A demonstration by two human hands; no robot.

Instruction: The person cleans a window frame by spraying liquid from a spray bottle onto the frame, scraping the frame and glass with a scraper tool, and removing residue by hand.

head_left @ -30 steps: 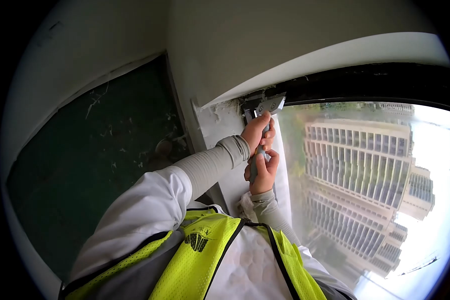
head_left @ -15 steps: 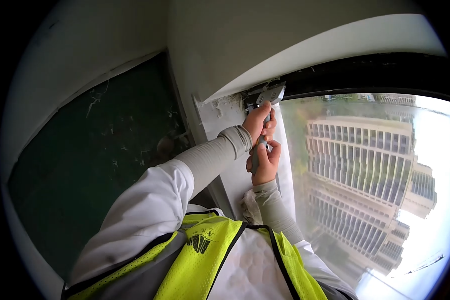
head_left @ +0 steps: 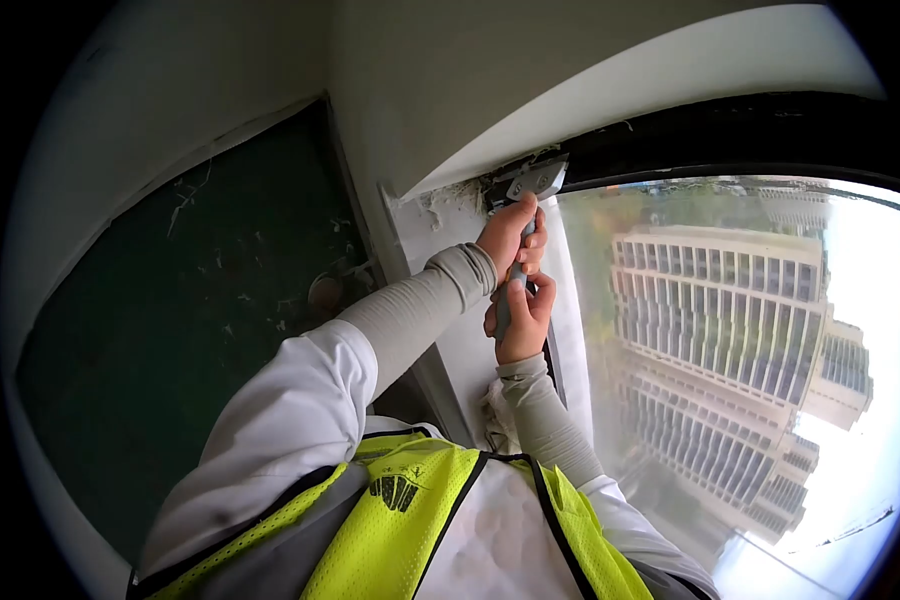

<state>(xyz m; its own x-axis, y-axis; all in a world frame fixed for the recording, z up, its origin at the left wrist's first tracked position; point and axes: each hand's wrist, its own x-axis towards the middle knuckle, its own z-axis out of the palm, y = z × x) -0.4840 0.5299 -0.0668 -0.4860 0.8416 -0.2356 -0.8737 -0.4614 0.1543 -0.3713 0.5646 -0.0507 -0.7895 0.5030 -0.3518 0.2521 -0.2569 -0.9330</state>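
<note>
My left hand (head_left: 513,238) is wrapped round the upper grey handle of a scraper, close beneath its metal head (head_left: 537,179). Lower on the same handle, my right hand (head_left: 525,318) is closed with the thumb lying along it. The wide blade end rests at the corner of the black frame (head_left: 730,130), where the frame meets the white sill (head_left: 447,262). Rough, flaky residue (head_left: 457,195) clings to the wall edge just left of the blade.
A window with tall buildings (head_left: 720,290) outside fills the right. On the left is a dark green surface (head_left: 170,330) with pale scraps, bordered by pale walls (head_left: 420,80). A crumpled whitish cloth (head_left: 496,415) lies beside my right forearm.
Both hands and the scraper have shifted slightly upward in view, along with the window frame. Their grip on the handle is the same.
</note>
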